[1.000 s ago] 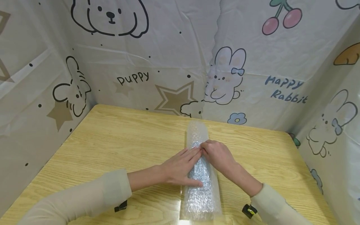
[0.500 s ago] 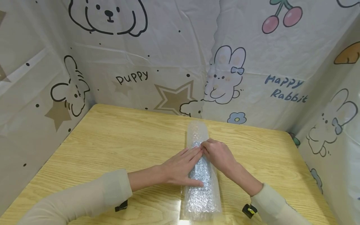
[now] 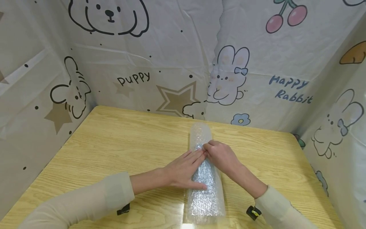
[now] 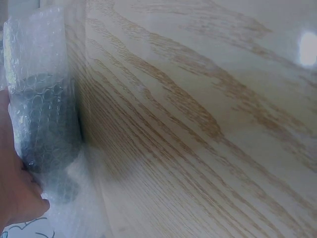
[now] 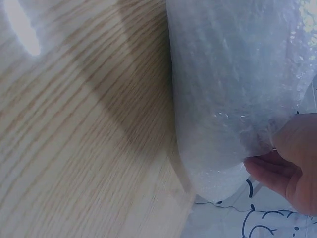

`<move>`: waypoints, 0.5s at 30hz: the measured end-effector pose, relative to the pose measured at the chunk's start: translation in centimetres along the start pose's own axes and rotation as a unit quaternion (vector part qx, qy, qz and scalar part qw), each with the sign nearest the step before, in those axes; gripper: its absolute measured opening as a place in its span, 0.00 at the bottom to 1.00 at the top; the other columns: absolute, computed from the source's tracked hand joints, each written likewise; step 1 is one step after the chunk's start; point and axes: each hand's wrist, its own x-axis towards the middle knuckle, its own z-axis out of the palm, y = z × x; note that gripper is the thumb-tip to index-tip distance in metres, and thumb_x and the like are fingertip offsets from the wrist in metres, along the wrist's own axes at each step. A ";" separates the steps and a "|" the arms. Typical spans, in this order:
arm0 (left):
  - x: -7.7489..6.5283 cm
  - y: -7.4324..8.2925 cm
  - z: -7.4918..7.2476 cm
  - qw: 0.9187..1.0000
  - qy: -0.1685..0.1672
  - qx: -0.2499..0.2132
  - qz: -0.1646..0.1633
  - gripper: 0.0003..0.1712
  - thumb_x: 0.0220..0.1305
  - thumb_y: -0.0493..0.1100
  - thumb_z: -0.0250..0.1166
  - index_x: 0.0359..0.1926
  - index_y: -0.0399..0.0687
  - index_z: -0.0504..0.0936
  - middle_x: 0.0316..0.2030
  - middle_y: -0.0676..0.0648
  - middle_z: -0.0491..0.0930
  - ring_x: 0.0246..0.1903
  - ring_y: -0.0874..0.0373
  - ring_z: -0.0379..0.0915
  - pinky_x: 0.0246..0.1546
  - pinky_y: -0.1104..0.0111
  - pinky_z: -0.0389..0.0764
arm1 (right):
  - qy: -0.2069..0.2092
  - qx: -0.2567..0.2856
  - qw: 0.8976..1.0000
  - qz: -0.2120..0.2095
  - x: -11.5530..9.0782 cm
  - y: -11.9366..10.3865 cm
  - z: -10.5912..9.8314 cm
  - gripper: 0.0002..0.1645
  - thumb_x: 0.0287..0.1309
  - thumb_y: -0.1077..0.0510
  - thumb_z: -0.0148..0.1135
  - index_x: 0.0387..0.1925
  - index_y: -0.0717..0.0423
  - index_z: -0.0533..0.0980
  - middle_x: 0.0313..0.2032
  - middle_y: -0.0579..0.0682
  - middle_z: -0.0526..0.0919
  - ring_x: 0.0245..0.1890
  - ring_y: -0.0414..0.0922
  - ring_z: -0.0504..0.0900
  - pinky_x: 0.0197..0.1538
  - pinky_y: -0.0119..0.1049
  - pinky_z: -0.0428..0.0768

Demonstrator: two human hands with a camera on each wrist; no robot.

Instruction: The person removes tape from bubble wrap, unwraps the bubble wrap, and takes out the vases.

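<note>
A long bundle of clear bubble wrap (image 3: 204, 203) lies lengthwise on the table, running from the near side towards the back edge. Something darker, bluish grey, shows through its layers in the left wrist view; its kind cannot be made out. My left hand (image 3: 186, 170) rests on top of the wrap with its fingers straight and its thumb spread towards me. Just beyond those fingertips, my right hand (image 3: 223, 157) has curled fingers and pinches the bubble wrap (image 5: 228, 99) on its upper side, as the right wrist view also shows.
The yellow wood-grain table (image 3: 123, 136) extends on both sides of the bundle. A printed cloth (image 3: 171, 47) with cartoon animals hangs behind it and at both sides. Dark wrist devices, such as the right one (image 3: 253, 213), sit under the sleeves.
Both hands keep their places on the bubble wrap, and the right hand shifts only very slightly. The head view tilts a little.
</note>
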 end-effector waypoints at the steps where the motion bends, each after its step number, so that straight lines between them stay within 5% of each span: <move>1: 0.0 0.0 0.0 1.000 0.001 0.001 0.000 0.61 0.52 0.81 0.33 0.71 0.40 0.35 0.70 0.42 0.32 0.69 0.49 0.32 0.66 0.56 0.44 | -0.002 -0.004 1.000 -0.003 0.0 0.0 0.0 0.09 0.49 0.60 0.68 0.35 0.56 0.82 0.31 0.49 0.81 0.31 0.43 0.80 0.33 0.31 0.80; 15: -0.1 -0.2 0.1 1.000 0.006 0.003 0.002 0.61 0.52 0.81 0.34 0.71 0.39 0.37 0.70 0.41 0.33 0.69 0.49 0.33 0.65 0.55 0.46 | 0.007 0.023 1.000 0.020 0.2 0.0 0.4 0.05 0.52 0.61 0.66 0.33 0.56 0.82 0.30 0.47 0.82 0.30 0.42 0.81 0.31 0.32 0.80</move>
